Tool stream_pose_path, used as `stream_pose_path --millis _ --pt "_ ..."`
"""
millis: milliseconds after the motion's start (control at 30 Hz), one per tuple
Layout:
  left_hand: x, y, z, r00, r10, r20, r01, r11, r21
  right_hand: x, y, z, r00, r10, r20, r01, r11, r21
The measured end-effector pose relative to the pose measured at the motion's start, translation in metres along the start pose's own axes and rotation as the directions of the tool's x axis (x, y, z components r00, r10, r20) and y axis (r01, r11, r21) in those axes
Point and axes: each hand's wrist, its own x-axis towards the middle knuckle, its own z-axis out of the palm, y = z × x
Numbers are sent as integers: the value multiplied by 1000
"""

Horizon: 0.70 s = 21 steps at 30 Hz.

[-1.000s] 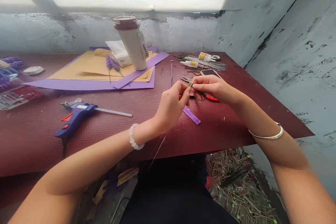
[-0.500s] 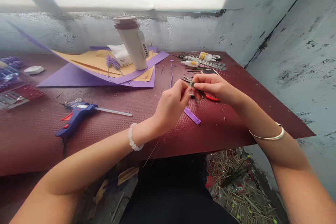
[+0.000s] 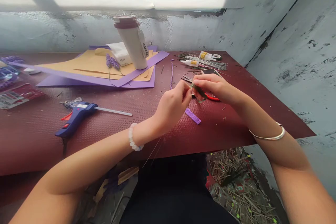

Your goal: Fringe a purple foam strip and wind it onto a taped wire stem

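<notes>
My left hand [image 3: 172, 103] is closed in a pinch, its fingertips meeting those of my right hand. A thin stem shows below my left wrist, running down past the table edge; whether it reaches the fingers is hidden. Between thumb and fingers, my right hand [image 3: 216, 86] grips a small dark green strip [image 3: 198, 92]. Just below the hands lies a short purple crepe strip [image 3: 193, 116] on the dark red table [image 3: 225, 129]. Behind them are a twisted purple strand [image 3: 172, 73], red-handled scissors [image 3: 212, 97] partly covered by my right hand, and a phone [image 3: 210, 71].
A blue glue gun [image 3: 77, 117] lies at left. Purple and tan sheets [image 3: 86, 63] carry a coffee cup [image 3: 131, 43], a tissue pack [image 3: 122, 56] and lavender sprigs [image 3: 112, 62]. Glue bottles [image 3: 206, 56] rest on thin wires [image 3: 219, 64] at the back right.
My right fingers have shifted slightly along the green strip, and its loose end has moved. The raised left corner of the purple sheet has dropped lower.
</notes>
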Motion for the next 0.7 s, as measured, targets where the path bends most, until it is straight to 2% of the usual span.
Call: stream_pose_path --millis 333,433,500,567,633,700 --pt "-1 1 1 1000 -21 20 19 998 62 1 2 1 1000 18 -7 -18 999 33" --pt "1 3 -1 998 -59 26 60 998 -27 2 3 0 1000 2 -21 -2 1000 26" --pt "4 3 -2 989 -123 81 136 975 -176 2 5 -1 999 -14 -31 14 1000 7" --pt "8 1 -4 957 -205 206 272 885 -379 3 7 -3 998 -39 -48 39 999 -7" --pt "13 -2 -5 894 -262 363 435 701 -566 4 8 -5 995 -72 -65 71 997 -9" --pt "17 -6 -5 830 -277 485 555 497 -667 5 9 -6 992 -101 -74 101 995 -9"
